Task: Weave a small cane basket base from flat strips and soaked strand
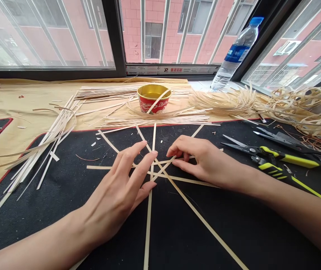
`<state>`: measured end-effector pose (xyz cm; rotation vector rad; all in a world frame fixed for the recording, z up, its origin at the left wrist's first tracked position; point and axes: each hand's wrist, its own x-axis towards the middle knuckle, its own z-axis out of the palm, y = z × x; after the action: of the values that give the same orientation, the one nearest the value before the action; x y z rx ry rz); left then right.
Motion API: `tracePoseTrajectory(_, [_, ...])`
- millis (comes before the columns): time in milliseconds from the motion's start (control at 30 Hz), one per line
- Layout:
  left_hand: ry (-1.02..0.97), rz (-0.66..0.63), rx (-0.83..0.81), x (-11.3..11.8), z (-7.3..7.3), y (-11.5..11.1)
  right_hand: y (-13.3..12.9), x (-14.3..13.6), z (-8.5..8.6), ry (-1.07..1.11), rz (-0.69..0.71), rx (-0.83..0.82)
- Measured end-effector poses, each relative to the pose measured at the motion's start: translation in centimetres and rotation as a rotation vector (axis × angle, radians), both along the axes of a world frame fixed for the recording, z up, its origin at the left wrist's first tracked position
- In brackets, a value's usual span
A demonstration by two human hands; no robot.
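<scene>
Several pale flat strips (pixel 148 225) cross one another in a star shape on the black mat (pixel 115 243). My left hand (pixel 129 172) rests over the left side of the crossing, fingers spread, with fingertips touching the strips near the centre. To the right of the crossing, my right hand (pixel 195 159) has its fingers curled, with thumb and forefinger at a strip that runs up to the right. The palm side of my left hand and part of the strips beneath it are hidden.
Loose strips (pixel 50 146) lie at the left and behind the mat. A red bowl (pixel 154 101) stands at the back, a water bottle (pixel 235 56) by the window. Scissors (pixel 237 146), yellow-black pliers (pixel 289 155) and coiled strips (pixel 306 108) are at the right.
</scene>
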<state>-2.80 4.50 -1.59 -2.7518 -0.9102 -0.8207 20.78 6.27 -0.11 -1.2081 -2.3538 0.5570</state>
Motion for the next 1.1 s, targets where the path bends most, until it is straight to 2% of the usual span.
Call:
tracePoseTrajectory(133, [0.019,-0.006,0.053,-0.1,0.1,-0.2,-0.4,0.2,0.6,-0.126,-0.046,-0.035])
tracePoseTrajectory(333, [0.031,-0.055,0.122,0.1,0.4,-0.2,-0.9,0.0,1.0,-0.179,-0.049,-0.05])
tracePoseTrajectory(567, [0.039,-0.095,0.111,0.3,0.8,-0.1,-1.1,0.1,1.4,-0.221,-0.031,-0.07])
tracePoseTrajectory(833, [0.041,-0.101,0.143,0.5,0.7,0.0,-1.0,-0.1,0.6,-0.224,-0.027,0.003])
tracePoseTrajectory(1100, [0.023,-0.135,0.104,0.4,0.7,0.0,-0.7,0.0,0.3,-0.255,0.016,0.058])
